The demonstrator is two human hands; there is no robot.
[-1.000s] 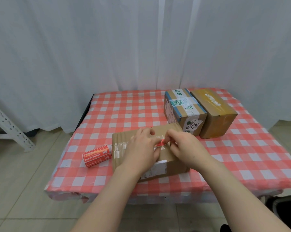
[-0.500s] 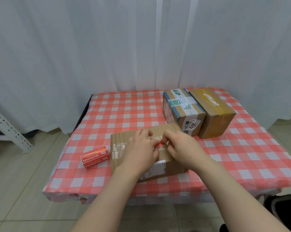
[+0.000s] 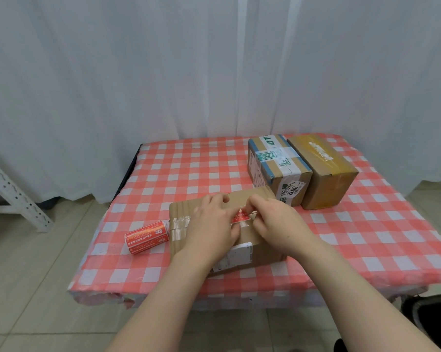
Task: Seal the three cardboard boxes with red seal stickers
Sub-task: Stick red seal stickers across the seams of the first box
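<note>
White curtain (image 3: 163, 72) hangs behind your worktop (image 3: 189, 174), which wears a red and white check cloth. Close to the near edge, about midway along it, lies the box (image 3: 181, 209), flat, with clear tape across its left end and a white label on its front face. On its top sits the red sticker (image 3: 241, 216), between your two hands.

Your left hand (image 3: 212, 224) rests on the box top with fingers bent and its thumb at the sticker's left end; you cannot tell whether it pinches or only presses there. Your right hand (image 3: 277, 222) has thumb and forefinger pinched on the sticker's right end, which stands a little off the cardboard.

Just left of the box, touching or nearly touching it, lies the red roll (image 3: 147, 237) on its side. Toward the far right corner stand the taped box (image 3: 277, 168) and the brown box (image 3: 326, 174), side by side and touching. A white metal rack (image 3: 14, 196) stands on the floor off the left edge.
</note>
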